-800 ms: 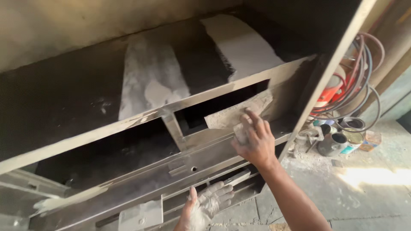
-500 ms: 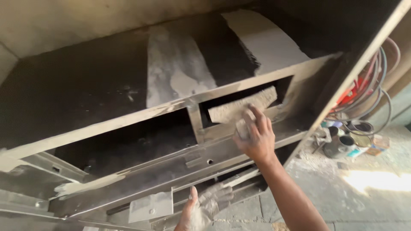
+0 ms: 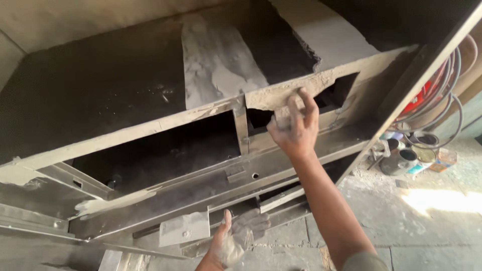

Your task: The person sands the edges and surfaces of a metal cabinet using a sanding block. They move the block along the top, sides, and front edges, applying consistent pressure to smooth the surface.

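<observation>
**Filler worked onto the rail of a dark metal cabinet**

Head view; the right hand (image 3: 293,131) is raised to the pale, crusted horizontal rail (image 3: 296,93) of a large dark metal cabinet (image 3: 100,100), its fingers closed on a small flat block or scraper (image 3: 282,116) pressed against the rail's lower edge, to the right of the upright divider (image 3: 242,131); what the piece is made of cannot be told. The left hand (image 3: 232,242) hangs low and near, palm up and fingers loosely spread, coated in grey paste (image 3: 236,247) and holding nothing solid; the two hands are well apart, right above and farther, left below and nearer.

Handling, as a judgement: the small piece looks light and stiff, best pinched across its short sides as it is now; the paste looks soft, sticky and liable to smear or drop, so it sits better cupped in the palm; the dried patches on the cabinet top (image 3: 221,65) appear brittle and dusty at their torn edges.

Containers: on the concrete floor (image 3: 427,221) at the right, just beside the cabinet's corner, stand several small round tins (image 3: 409,156), lids off; their contents are too small and dark to make out, one showing a yellowish surface; a small box lies near them; coiled hoses (image 3: 449,108) hang behind.
</observation>
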